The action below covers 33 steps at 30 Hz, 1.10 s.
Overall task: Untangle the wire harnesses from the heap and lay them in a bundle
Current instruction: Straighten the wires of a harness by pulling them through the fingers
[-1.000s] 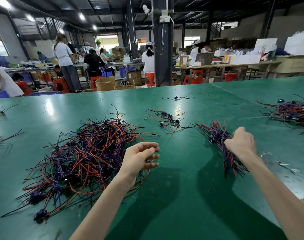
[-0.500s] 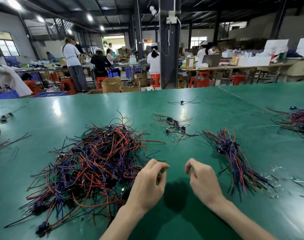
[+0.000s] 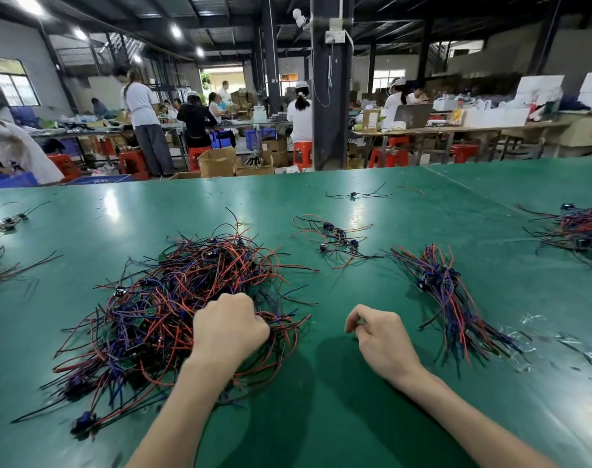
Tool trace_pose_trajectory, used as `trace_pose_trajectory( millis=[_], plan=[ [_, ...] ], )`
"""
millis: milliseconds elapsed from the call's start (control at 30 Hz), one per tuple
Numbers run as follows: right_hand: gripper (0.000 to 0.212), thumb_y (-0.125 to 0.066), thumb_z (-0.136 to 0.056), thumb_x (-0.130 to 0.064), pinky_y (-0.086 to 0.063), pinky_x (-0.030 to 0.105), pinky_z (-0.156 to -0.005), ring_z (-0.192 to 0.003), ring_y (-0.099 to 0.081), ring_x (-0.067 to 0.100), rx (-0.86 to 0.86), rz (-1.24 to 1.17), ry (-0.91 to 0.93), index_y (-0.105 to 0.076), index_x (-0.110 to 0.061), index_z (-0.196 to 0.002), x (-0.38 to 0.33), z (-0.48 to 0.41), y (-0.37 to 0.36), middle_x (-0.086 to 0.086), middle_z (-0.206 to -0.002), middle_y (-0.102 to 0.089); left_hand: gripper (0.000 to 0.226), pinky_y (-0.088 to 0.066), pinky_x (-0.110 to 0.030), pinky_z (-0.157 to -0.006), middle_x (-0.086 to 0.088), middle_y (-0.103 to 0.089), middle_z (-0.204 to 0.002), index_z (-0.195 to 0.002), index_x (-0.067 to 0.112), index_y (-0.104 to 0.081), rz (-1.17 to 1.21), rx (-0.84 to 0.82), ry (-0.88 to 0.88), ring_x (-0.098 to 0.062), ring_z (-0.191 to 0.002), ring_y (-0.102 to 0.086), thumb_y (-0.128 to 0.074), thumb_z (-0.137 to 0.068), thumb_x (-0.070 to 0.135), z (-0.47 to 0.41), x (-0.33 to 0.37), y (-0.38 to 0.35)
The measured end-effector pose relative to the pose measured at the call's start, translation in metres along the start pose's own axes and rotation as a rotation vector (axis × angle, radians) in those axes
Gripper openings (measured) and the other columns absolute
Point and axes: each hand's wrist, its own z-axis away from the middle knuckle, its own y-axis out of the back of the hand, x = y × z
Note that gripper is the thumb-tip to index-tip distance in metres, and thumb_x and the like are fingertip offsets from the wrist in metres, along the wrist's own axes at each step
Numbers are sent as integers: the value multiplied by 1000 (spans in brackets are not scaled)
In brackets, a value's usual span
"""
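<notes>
A tangled heap of red, blue and black wire harnesses (image 3: 159,305) lies on the green table (image 3: 338,400) at the left. My left hand (image 3: 228,327) is curled into the heap's right edge and grips wires there. A straighter bundle of harnesses (image 3: 453,305) lies to the right. My right hand (image 3: 377,336) hovers between heap and bundle, fingers loosely curled, thumb near forefinger, holding nothing that I can see.
A small loose cluster of harnesses (image 3: 335,238) lies behind the hands. Another pile (image 3: 578,231) sits at the far right, stray wires (image 3: 4,224) at the far left, one harness (image 3: 353,194) near the far edge. Clear plastic scraps (image 3: 531,319) lie right of the bundle. People work at tables beyond.
My right hand left the bundle and came toward the middle. My left hand went from open above the heap to curled into the wires at its right edge.
</notes>
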Motion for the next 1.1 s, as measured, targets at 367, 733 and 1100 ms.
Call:
trace_pose_trajectory(
  millis=[367,733,1100],
  plan=[
    [33,-51,-76,11,-30,22,-47,-39,-30,11,69,-132,-39,-60,-18,-65,-8,-2,2,-8,-32,-31,6,-53,-19,-61,5,-68,-72,-79,15,-69,478,-381,-291,-8,-62,-63,-73,-76,14,-8,-18,5],
    [22,-63,-78,5,-26,19,-50,-47,-28,7,4,-355,-8,-67,-16,-72,-21,2,6,-2,-50,-32,10,-50,-13,-69,-3,-72,-85,-92,9,-70,1413,-136,-122,-6,-77,-66,-66,-84,5,0,20,-7],
    [13,-61,-88,-3,-41,37,-61,-60,-39,16,-18,-496,51,-66,-16,-89,-25,6,3,6,-63,-42,20,-56,-28,-73,-9,-66,-84,-95,11,-72,1998,-241,-152,-23,-77,-68,-61,-79,12,5,23,-4]
  ],
)
